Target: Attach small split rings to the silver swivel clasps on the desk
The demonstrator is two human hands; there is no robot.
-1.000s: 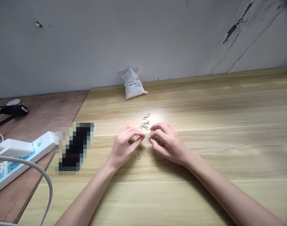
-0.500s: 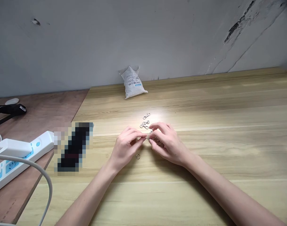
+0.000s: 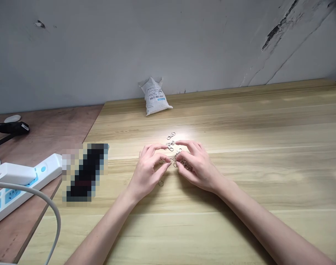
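My left hand point(image 3: 148, 169) and my right hand point(image 3: 197, 165) hover close together over a light wooden tabletop point(image 3: 239, 121). Two silver lobster clasps point(image 3: 170, 141) lie just beyond the fingertips. A tangle of small metal clasps and rings point(image 3: 186, 165) sits under my right fingers, partly hidden by them. A small metal split ring point(image 3: 161, 161) lies beneath my left fingers, which are curved and apart. Another split ring point(image 3: 161, 183) rests on the wood below my left thumb. Whether my right fingertips pinch anything is hard to see.
A white sack with a label point(image 3: 154, 96) leans against the grey wall. To the left are a blurred dark object point(image 3: 86, 173), a white power strip point(image 3: 24, 180), a grey cable point(image 3: 32, 195), and a lower reddish wooden board point(image 3: 52, 136).
My hands have drawn slightly apart from their pinch at the middle, and my left fingers have spread. The view has shifted a little.
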